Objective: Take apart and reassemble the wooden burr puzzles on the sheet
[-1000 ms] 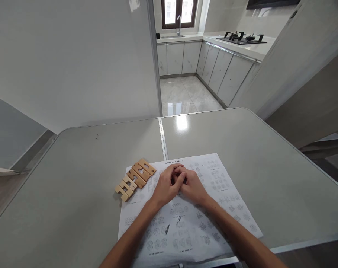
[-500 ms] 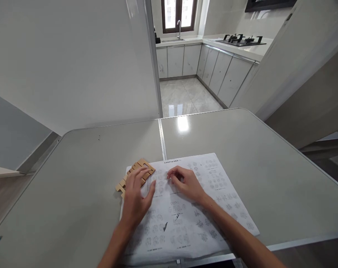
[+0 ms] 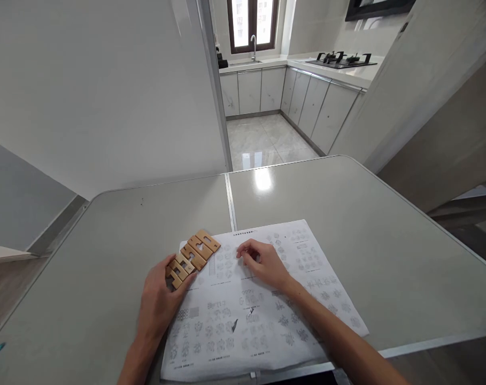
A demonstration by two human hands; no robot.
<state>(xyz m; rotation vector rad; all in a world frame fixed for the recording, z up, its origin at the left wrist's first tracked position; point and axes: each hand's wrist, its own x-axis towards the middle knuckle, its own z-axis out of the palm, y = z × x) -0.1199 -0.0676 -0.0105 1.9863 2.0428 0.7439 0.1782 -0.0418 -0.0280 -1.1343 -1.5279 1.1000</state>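
Where left grip (image 3: pixel 156 297) curves, wooden pieces (image 3: pixel 198 261), partly inside

Wooden pieces (image 3: pixel 198 262) overlap a printed sheet (image 3: pixel 262 302) on the grey table (image 3: pixel 387 251).

Two hands (image 3: pixel 158 297), one row of wooden pieces (image 3: pixel 196 261), one sheet (image 3: pixel 262 299), one table (image 3: pixel 326 206), one faucet (image 3: pixel 254 47)

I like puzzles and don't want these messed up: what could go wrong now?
The left hand is around the near end of the row of wooden pieces; they look separate, so a nudge might spoil their line.

The paper has dark marks that may be tears. The right hand is over it, so a careless drag could rip it more.
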